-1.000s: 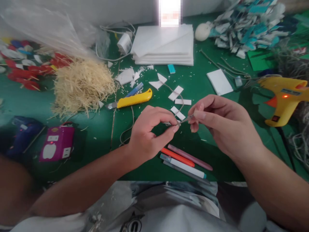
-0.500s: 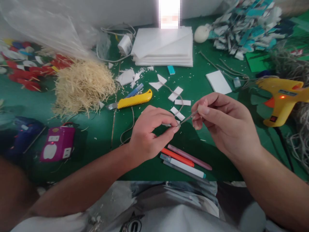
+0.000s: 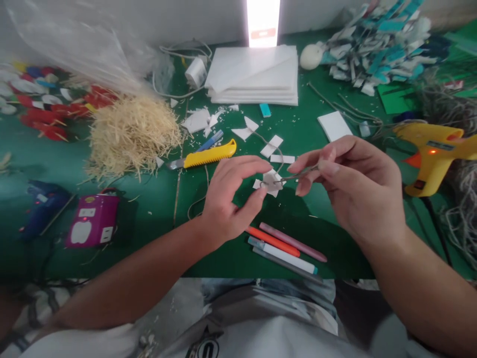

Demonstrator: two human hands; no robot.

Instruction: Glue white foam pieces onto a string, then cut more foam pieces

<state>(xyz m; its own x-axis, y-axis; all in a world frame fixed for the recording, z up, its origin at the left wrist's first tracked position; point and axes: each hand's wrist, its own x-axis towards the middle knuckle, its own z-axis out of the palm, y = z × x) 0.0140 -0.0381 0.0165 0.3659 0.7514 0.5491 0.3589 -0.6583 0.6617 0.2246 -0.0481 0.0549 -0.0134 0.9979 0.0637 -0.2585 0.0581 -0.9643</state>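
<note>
Pinching grey string [image 3: 298, 174] at frame centre: right hand [image 3: 363, 194], thumb and forefinger closed on its right end. Long axis runs leftward, nearly level; curled end nearer left hand [image 3: 229, 199], thumb and forefinger parted, contact unclear. Half a second earlier, left fingertips met on it; right hand now farther right.

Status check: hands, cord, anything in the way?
Right hand pinching grey cord. Left hand open beside white scraps. Yellow cutter near left hand, not between the hands.
</note>
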